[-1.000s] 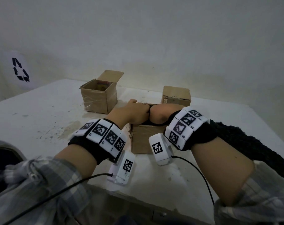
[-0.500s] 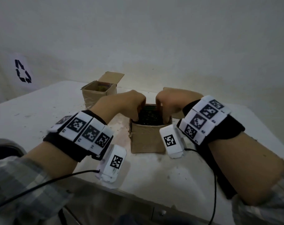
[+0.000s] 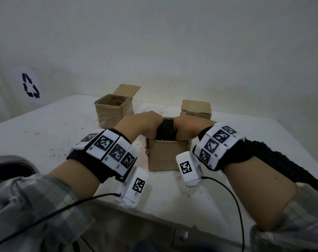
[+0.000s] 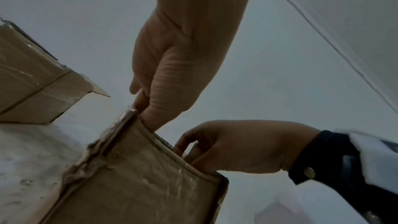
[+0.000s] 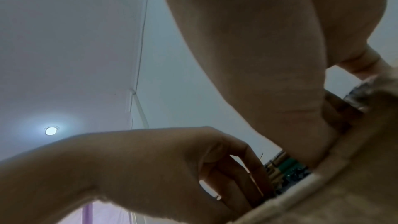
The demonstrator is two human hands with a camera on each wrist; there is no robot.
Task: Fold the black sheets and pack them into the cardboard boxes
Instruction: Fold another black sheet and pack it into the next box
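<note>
— Both grips down in the middle box (image 3: pixel 168 155): left hand (image 3: pixel 143 124) at nine, right hand (image 3: pixel 188 129) at three, fingers hidden, curl impossible to tell.
— Black sheet (image 3: pixel 166 130) inside. Open worktop (image 3: pixel 45 131) toward eight.

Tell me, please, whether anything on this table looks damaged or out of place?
The small brown cardboard box that both hands reach into is damaged: its near left corner is torn and crumpled, the cardboard frayed along the edge. A black knitted sheet lies loose past the right forearm, still unpacked. Dark specks litter the white tabletop.
</note>
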